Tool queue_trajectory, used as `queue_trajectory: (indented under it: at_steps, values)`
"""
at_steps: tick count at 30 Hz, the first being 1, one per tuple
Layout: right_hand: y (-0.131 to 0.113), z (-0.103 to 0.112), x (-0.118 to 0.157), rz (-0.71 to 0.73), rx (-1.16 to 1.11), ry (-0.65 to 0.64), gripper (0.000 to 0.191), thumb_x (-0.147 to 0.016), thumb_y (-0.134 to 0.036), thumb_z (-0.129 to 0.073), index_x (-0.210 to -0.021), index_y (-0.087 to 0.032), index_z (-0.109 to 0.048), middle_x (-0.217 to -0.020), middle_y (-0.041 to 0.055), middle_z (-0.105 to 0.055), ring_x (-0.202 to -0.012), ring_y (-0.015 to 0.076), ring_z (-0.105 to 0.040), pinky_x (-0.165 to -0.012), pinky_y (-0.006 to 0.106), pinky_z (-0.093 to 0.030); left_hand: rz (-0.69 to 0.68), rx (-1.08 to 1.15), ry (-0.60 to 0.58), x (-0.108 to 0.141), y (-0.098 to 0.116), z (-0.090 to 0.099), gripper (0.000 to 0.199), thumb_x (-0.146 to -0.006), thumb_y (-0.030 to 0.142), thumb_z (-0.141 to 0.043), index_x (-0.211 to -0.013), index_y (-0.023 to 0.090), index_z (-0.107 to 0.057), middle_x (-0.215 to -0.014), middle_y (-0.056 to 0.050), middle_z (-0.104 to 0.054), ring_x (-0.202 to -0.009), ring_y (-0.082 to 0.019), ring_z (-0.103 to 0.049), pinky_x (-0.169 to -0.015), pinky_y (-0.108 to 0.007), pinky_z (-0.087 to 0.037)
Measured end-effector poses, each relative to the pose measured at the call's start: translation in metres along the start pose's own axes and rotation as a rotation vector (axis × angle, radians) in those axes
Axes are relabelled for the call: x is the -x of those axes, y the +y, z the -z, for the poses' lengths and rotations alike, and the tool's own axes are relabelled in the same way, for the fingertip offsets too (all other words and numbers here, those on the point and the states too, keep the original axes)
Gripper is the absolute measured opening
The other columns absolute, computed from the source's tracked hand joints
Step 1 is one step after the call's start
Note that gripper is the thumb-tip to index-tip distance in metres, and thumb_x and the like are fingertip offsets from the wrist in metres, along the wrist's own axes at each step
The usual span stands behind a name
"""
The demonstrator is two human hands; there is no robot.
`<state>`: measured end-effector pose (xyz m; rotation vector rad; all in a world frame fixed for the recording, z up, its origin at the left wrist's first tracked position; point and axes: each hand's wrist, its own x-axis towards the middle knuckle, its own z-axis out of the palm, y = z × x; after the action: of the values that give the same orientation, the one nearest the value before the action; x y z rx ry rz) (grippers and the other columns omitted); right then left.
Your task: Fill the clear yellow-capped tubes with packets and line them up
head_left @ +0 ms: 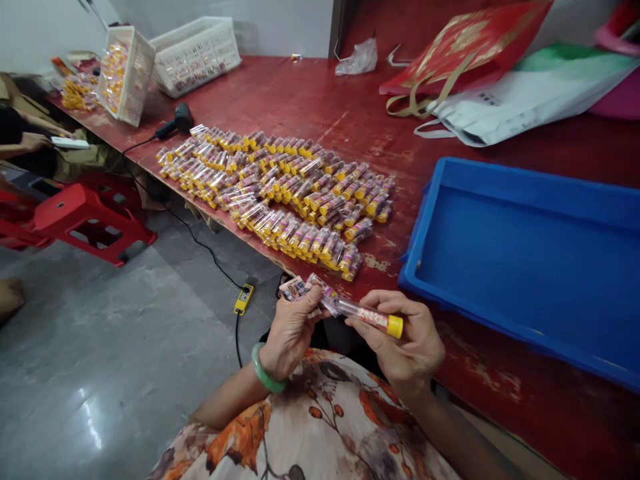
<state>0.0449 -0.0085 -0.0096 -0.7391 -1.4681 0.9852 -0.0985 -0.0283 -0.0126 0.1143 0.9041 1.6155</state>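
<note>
My right hand (407,337) grips a clear plastic tube (367,313) with a yellow cap, and something pale and reddish shows inside it. The tube lies nearly level, its uncapped-looking end pointing left. My left hand (295,327), with a green bangle at the wrist, pinches a few small printed clear wrappers (325,293). The tube's left end meets the wrappers; whether it is inside one I cannot tell. Just beyond my hands, many similar yellow-capped tubes (300,233) lie in stacked rows on the red table (390,267).
To the right stands a blue tray (540,267). Bags (525,93) lie behind it. At the far left are white baskets (197,57), a black hair dryer (175,121) and a red stool (95,213). A yellow power strip (244,300) hangs on a cord; another person's hand (35,143) is beyond.
</note>
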Motion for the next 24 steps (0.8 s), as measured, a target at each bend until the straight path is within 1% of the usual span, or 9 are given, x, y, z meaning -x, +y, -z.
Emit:
queue_trajectory:
  at_steps: [3,5,7,12,18,21,24]
  values:
    - [0.001,0.004,0.004,0.004,-0.009,0.054,0.031,-0.075,-0.009,-0.071,-0.095,-0.021,-0.051,-0.095,0.0053,-0.060,-0.081,0.0180,-0.060,-0.065,0.032,-0.054,0.002,0.016,-0.010,-0.002,-0.002,0.003,0.027,-0.067,0.026,-0.083,-0.089,0.017,-0.071,-0.085,0.000,-0.072,-0.071,-0.010,-0.066,-0.064,-0.019,-0.056]
    - [0.002,0.007,0.005,-0.003,0.002,0.067,0.030,-0.074,-0.010,-0.072,-0.094,-0.020,-0.051,-0.094,0.0055,-0.060,-0.081,0.0184,-0.060,-0.065,0.033,-0.054,-0.007,0.022,-0.023,-0.004,-0.004,0.005,0.026,-0.068,0.025,-0.083,-0.090,0.017,-0.071,-0.087,0.000,-0.072,-0.074,-0.010,-0.066,-0.069,-0.020,-0.056]
    - [0.002,0.009,0.006,-0.013,0.014,0.057,0.029,-0.075,-0.011,-0.071,-0.093,-0.020,-0.051,-0.093,0.0056,-0.060,-0.080,0.0186,-0.061,-0.064,0.033,-0.054,-0.009,0.038,-0.023,-0.006,-0.005,0.006,0.026,-0.068,0.026,-0.083,-0.089,0.017,-0.071,-0.088,-0.001,-0.072,-0.076,-0.011,-0.067,-0.071,-0.022,-0.057]
    - [-0.001,0.009,0.008,-0.016,0.013,0.027,0.029,-0.074,-0.011,-0.071,-0.093,-0.020,-0.052,-0.092,0.0064,-0.062,-0.080,0.0184,-0.061,-0.063,0.030,-0.052,0.035,0.054,0.056,-0.005,-0.004,0.003,0.033,-0.062,0.030,-0.086,-0.087,0.015,-0.071,-0.084,0.000,-0.071,-0.067,-0.009,-0.064,-0.060,-0.019,-0.055]
    - [-0.005,0.002,0.006,0.036,0.045,0.011,0.029,-0.074,-0.011,-0.071,-0.094,-0.020,-0.053,-0.090,0.0051,-0.064,-0.080,0.0180,-0.064,-0.063,0.030,-0.054,0.068,0.074,0.062,-0.002,-0.004,0.001,0.034,-0.061,0.029,-0.087,-0.086,0.015,-0.069,-0.079,0.002,-0.069,-0.062,-0.008,-0.061,-0.054,-0.017,-0.052]
    - [-0.006,-0.002,0.005,0.082,0.082,0.015,0.029,-0.073,-0.011,-0.071,-0.094,-0.020,-0.054,-0.090,0.0050,-0.065,-0.080,0.0180,-0.064,-0.063,0.029,-0.054,0.079,0.074,0.072,0.000,-0.005,0.000,0.037,-0.057,0.029,-0.089,-0.085,0.015,-0.067,-0.077,0.002,-0.067,-0.062,-0.008,-0.061,-0.054,-0.017,-0.052]
    - [-0.004,-0.006,0.008,0.122,0.108,0.020,0.032,-0.073,-0.010,-0.071,-0.097,-0.021,-0.053,-0.092,0.0048,-0.065,-0.082,0.0181,-0.065,-0.065,0.029,-0.055,0.039,0.059,0.038,0.003,-0.005,-0.002,0.037,-0.058,0.030,-0.088,-0.084,0.014,-0.066,-0.077,0.002,-0.066,-0.064,-0.009,-0.061,-0.057,-0.019,-0.054]
